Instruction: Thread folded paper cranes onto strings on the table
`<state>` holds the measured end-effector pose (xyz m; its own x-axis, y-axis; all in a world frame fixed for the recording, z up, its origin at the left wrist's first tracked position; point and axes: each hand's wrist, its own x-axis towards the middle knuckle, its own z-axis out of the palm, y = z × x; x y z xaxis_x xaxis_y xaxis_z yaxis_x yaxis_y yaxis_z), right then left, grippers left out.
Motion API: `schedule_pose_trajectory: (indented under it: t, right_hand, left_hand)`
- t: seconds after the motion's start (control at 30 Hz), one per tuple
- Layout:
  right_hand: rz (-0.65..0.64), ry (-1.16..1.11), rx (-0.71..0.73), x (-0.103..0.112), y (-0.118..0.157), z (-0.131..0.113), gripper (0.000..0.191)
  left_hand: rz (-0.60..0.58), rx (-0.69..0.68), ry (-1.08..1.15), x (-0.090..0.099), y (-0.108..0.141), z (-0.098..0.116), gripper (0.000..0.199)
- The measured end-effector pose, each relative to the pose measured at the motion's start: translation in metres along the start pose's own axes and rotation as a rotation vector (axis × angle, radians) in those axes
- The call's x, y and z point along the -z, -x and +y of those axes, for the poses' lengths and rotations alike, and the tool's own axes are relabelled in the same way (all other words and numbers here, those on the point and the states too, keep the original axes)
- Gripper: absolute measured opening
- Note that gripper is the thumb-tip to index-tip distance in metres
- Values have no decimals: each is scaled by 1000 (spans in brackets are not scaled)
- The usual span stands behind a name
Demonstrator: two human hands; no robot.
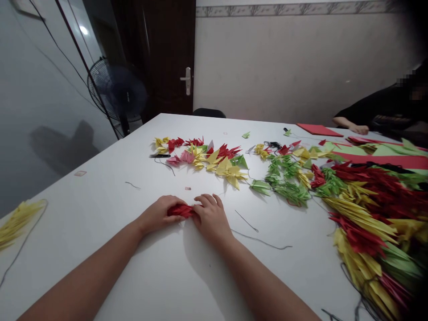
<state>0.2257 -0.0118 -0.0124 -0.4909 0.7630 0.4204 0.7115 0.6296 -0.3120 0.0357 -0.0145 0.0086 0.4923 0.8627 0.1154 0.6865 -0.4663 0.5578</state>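
Note:
A small bundle of folded red paper [180,210] lies low over the white table between my hands. My left hand [161,211] is wrapped round its left part, thumb in front and fingers behind. At its right end, my right hand [210,216] pinches the paper with thumb and forefinger, the other fingers spread out. Part of the bundle is hidden under my fingers. Just right of my right hand a dark thread [264,239] and a needle-like piece with a loop [247,221] rest on the tabletop.
Strung folded-paper pieces [230,171] in yellow, red, green and pink stretch across the table [110,178]. A large pile [368,191] fills the right side. Thread snips [159,155] lie at the middle left, a yellow bundle [20,223] at far left. Another person's hand [359,129] rests at back right.

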Motion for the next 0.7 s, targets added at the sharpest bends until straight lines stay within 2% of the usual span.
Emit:
schedule_pose_trajectory:
  t: [0.33,0.5,0.7]
  right_hand:
    - [73,-26,-15,5,3,2,16]
    - [85,-48,-62,6,5,6,16]
    - [72,-51,-119,9,5,7,16]
  left_hand:
    - [48,45,-39,1,0,4,35]
    - [119,75,-87,2,1,3,33]
    - [62,16,-100,1,1,-1,29]
